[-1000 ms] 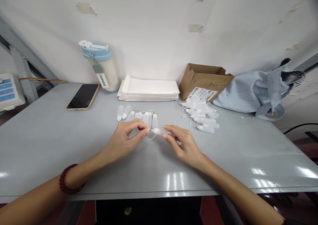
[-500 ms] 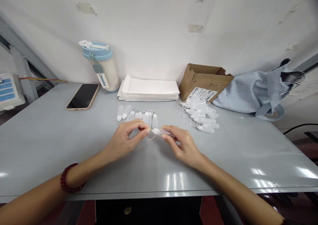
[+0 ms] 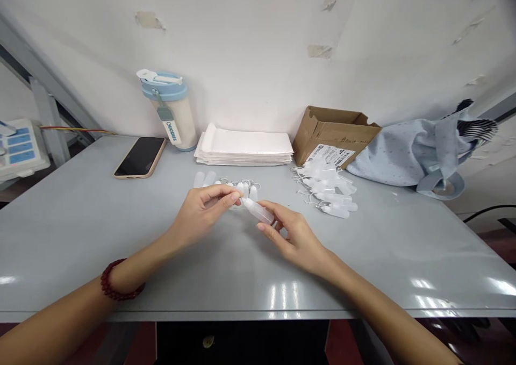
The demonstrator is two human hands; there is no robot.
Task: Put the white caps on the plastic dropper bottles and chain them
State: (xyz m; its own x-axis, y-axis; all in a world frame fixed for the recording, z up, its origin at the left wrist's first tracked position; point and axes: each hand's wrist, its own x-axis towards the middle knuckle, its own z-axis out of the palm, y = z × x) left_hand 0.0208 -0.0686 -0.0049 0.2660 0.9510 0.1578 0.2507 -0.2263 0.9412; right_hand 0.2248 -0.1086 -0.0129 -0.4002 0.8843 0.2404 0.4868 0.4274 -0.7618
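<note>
Between my hands is a small translucent bottle, tilted with its tip up to the left. My left hand pinches its tip between thumb and fingertips. Around the bottle's lower end, my right hand has its fingers curled, with the thumb a little apart from the bottle. Just behind my left hand lie several similar bottles in a row, partly hidden by the fingers. A pile of more bottles with thin loops rests at the right.
A phone and a blue-lidded tumbler are at the left. White envelopes are stacked by the wall. An open cardboard box and a light blue bag stand at the back right of the grey table.
The bottle's tip has swung up and to the left, so it now slants. My right thumb has opened away from the bottle, and the view has shifted slightly.
</note>
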